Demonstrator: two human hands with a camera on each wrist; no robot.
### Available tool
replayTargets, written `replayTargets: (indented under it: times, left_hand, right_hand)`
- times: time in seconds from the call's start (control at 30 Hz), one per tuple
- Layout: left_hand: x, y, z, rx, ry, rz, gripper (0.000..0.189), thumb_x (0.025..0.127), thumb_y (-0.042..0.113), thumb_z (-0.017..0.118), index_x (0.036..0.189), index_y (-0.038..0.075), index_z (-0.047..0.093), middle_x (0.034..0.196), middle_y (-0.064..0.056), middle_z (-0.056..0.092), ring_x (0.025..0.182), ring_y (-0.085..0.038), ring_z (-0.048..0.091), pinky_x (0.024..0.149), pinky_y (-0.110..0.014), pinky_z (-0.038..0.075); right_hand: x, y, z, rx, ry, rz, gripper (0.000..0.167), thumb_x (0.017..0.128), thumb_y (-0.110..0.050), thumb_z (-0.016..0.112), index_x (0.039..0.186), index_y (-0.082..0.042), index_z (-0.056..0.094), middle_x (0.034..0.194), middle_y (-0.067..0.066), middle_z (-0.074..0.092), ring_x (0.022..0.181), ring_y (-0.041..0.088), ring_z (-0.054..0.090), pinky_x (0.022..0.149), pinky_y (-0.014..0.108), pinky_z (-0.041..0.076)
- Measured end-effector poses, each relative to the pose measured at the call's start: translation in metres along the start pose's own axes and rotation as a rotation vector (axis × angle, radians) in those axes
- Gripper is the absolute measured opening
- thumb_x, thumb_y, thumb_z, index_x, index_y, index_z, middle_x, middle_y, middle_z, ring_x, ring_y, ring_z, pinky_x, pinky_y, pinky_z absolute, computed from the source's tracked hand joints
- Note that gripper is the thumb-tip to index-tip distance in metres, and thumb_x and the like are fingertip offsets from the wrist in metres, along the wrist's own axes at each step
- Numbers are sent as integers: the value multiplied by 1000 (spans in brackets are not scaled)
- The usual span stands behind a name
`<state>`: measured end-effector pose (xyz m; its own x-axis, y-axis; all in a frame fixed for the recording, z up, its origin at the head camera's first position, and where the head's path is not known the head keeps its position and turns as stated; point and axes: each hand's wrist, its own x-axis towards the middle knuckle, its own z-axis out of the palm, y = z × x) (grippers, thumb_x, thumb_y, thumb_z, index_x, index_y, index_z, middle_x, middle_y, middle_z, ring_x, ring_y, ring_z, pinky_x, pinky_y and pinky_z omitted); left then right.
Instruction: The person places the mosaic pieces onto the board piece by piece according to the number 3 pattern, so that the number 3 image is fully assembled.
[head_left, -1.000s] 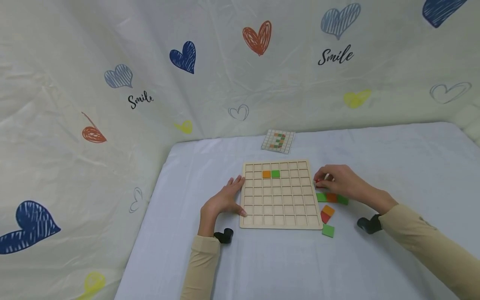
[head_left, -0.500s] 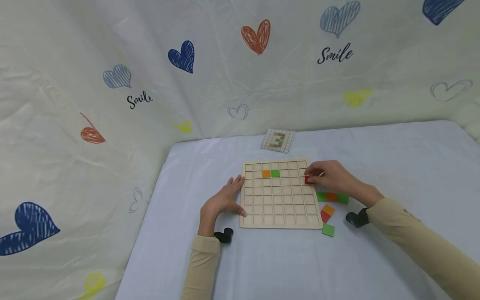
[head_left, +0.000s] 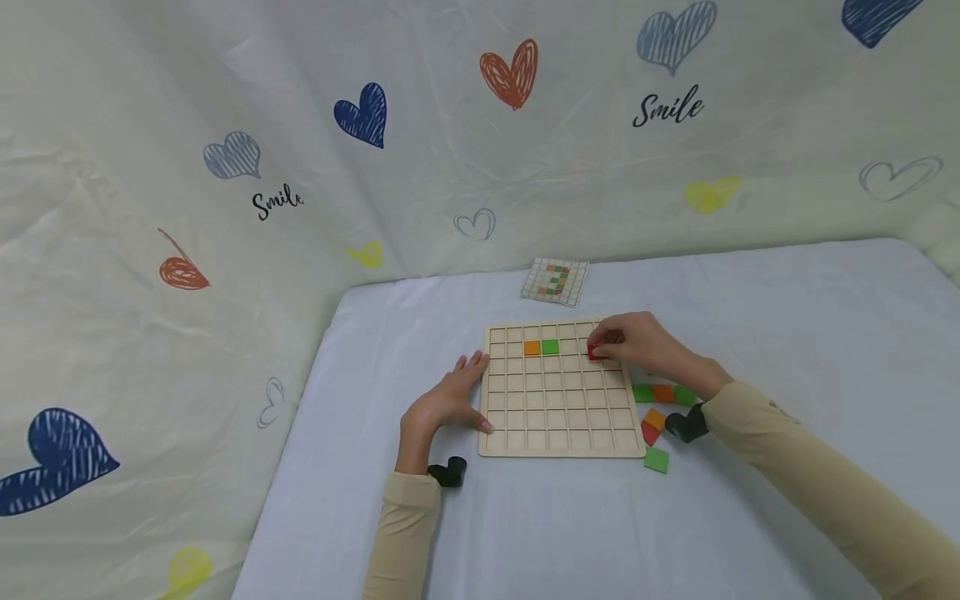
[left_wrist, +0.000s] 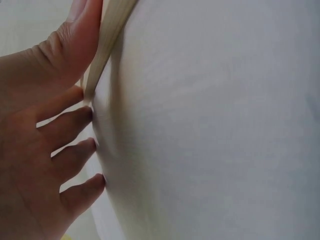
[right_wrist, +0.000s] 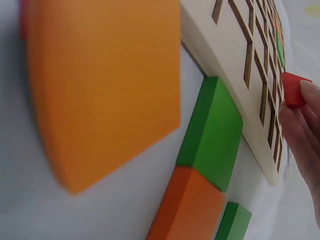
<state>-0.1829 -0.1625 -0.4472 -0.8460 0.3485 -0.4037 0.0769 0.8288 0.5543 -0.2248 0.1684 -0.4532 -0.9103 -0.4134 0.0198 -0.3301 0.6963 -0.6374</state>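
A wooden grid board (head_left: 562, 400) lies on the white cloth, an orange tile (head_left: 532, 347) and a green tile (head_left: 551, 347) side by side in its second row from the far edge. My right hand (head_left: 637, 342) pinches a red tile (right_wrist: 294, 89) between thumb and fingers, close over the board's far right part. Against the board's left edge rests my left hand (head_left: 448, 398), fingers spread and thumb near the front left corner. In the left wrist view the left fingertips (left_wrist: 90, 114) reach the cloth beside the wooden edge.
Right of the board lie several loose tiles: a green-orange-green row (head_left: 663, 393), an orange tile (head_left: 655, 418) touching a red tile (head_left: 649, 433), and a green tile (head_left: 656, 460). Behind the board lies a printed pattern card (head_left: 555, 282). A heart-printed curtain (head_left: 420, 167) hangs behind the table.
My right hand has carried the red tile leftward from beside the board to over its upper right squares. The left hand has stayed at the board's left edge.
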Motion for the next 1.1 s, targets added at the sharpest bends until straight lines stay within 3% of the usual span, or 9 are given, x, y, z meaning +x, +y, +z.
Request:
replayTargets:
  times: [0.57, 1.1]
  left_hand:
    - [2, -3, 2, 2, -5, -24, 119, 72, 12, 94, 166, 17, 21, 174, 5, 12, 162, -23, 1, 130, -50, 12]
    - [1, -2, 2, 16, 0, -29, 119, 73, 10, 93, 166, 16, 19, 174, 4, 12, 162, -23, 0, 131, -49, 11]
  right_hand:
    - [31, -10, 12, 50, -23, 24, 14, 95, -8, 72, 106, -1, 78, 102, 12, 77, 94, 26, 68, 90, 48, 57]
    - [44, -11, 23, 25, -28, -1, 9, 93, -5, 73, 97, -1, 80, 95, 12, 78, 90, 28, 69, 78, 41, 57]
